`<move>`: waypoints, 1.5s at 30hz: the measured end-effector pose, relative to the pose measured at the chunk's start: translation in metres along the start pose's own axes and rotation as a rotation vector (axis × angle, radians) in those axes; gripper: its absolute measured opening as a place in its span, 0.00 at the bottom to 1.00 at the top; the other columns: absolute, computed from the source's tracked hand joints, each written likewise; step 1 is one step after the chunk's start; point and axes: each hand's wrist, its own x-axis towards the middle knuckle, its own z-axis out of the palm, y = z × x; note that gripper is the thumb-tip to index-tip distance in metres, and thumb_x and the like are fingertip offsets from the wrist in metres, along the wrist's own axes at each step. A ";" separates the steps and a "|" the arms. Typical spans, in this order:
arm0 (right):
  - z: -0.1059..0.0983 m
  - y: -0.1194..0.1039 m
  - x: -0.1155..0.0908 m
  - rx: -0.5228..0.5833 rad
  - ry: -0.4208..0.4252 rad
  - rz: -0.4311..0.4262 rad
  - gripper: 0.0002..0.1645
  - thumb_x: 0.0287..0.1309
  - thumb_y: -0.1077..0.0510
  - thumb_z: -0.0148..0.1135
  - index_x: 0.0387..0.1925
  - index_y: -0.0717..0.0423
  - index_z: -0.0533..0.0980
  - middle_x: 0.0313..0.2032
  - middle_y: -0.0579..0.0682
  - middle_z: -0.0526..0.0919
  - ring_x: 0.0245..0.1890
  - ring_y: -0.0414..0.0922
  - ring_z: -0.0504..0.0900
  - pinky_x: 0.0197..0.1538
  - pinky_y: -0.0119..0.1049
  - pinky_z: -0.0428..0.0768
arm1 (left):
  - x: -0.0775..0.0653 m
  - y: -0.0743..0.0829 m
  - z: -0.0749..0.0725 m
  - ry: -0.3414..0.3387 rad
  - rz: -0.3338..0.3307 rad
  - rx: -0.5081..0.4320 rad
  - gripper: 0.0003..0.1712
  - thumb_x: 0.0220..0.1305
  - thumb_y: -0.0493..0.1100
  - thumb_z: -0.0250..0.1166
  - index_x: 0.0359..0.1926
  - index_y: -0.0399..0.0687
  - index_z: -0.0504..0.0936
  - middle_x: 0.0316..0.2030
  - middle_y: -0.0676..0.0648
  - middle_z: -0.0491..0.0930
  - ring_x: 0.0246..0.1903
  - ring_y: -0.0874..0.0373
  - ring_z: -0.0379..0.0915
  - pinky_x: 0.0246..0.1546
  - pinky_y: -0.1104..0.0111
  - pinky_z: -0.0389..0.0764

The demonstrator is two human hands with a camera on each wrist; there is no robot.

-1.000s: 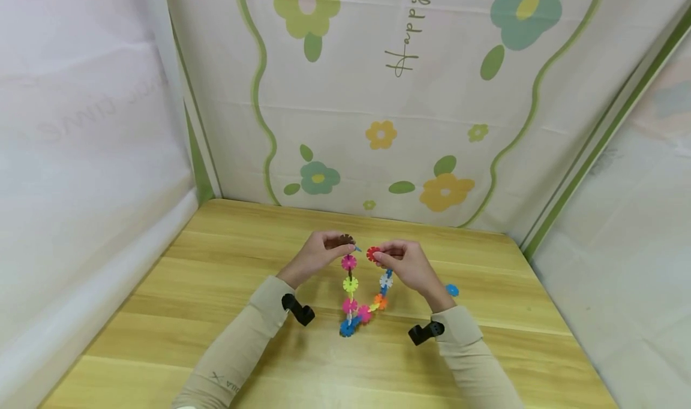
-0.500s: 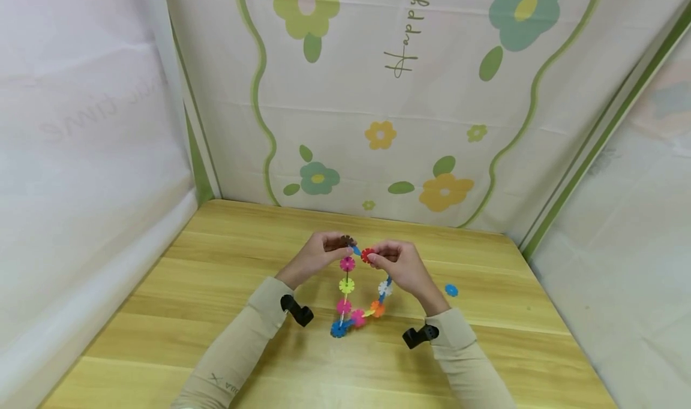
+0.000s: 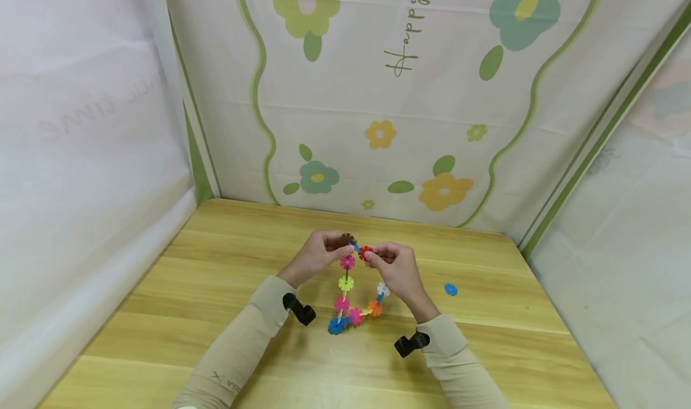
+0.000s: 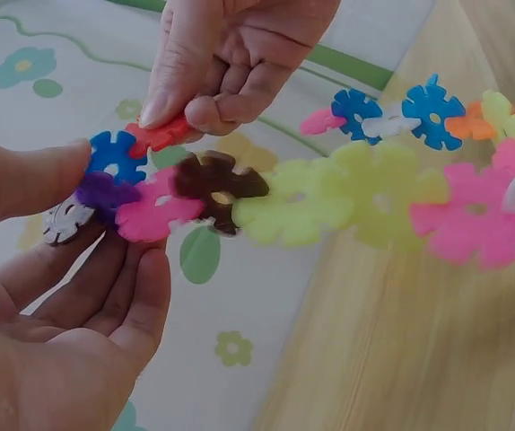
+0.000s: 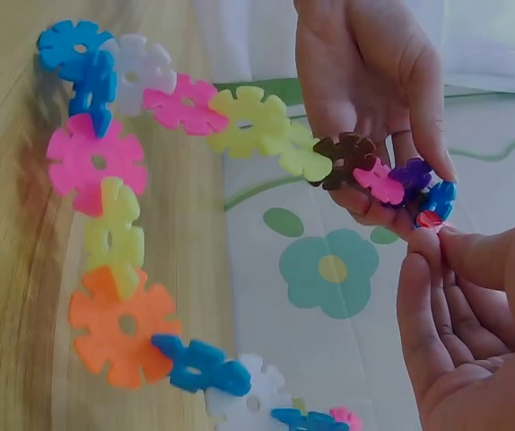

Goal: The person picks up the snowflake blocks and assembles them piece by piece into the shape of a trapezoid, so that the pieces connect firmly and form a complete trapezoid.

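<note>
A chain of colourful notched snowflake discs hangs in a loop between my hands, its lowest blue disc at or just above the table. My left hand pinches the chain's upper end, the thumb on a blue disc beside a purple one. Between thumb and fingers my right hand pinches a red disc, its edge against that blue disc. Whether their notches interlock I cannot tell. Farther down the chain are a brown disc and an orange disc. The chain's other end is partly hidden behind my right hand.
A loose blue disc lies on the wooden table, right of my right hand. Behind the table stands a cloth wall printed with flowers. More white cloth closes in the left and right sides.
My right hand has moved left with the red disc, from a gap to contact with the blue disc at my left hand. The lower loop of the chain has swung slightly left.
</note>
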 end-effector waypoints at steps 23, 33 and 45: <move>-0.021 -0.010 0.023 -0.312 -0.319 -0.004 0.10 0.75 0.61 0.62 0.46 0.58 0.88 0.38 0.53 0.92 0.34 0.40 0.88 0.42 0.32 0.88 | 0.011 0.009 0.001 -0.091 0.054 0.196 0.09 0.75 0.46 0.68 0.48 0.48 0.89 0.42 0.46 0.88 0.34 0.56 0.79 0.36 0.67 0.82; -0.036 -0.017 0.022 -0.422 -0.390 -0.007 0.11 0.75 0.55 0.64 0.49 0.54 0.88 0.43 0.53 0.92 0.39 0.43 0.89 0.46 0.42 0.89 | 0.008 0.003 0.006 -0.133 0.031 0.180 0.07 0.75 0.42 0.67 0.43 0.45 0.89 0.36 0.42 0.87 0.28 0.60 0.73 0.30 0.70 0.76; -0.148 0.023 0.003 -0.706 -0.304 0.107 0.13 0.73 0.55 0.66 0.51 0.60 0.85 0.45 0.53 0.89 0.43 0.46 0.87 0.47 0.45 0.87 | -0.002 -0.009 -0.003 -0.080 -0.051 0.189 0.07 0.76 0.45 0.66 0.44 0.50 0.89 0.37 0.48 0.84 0.31 0.58 0.72 0.32 0.69 0.75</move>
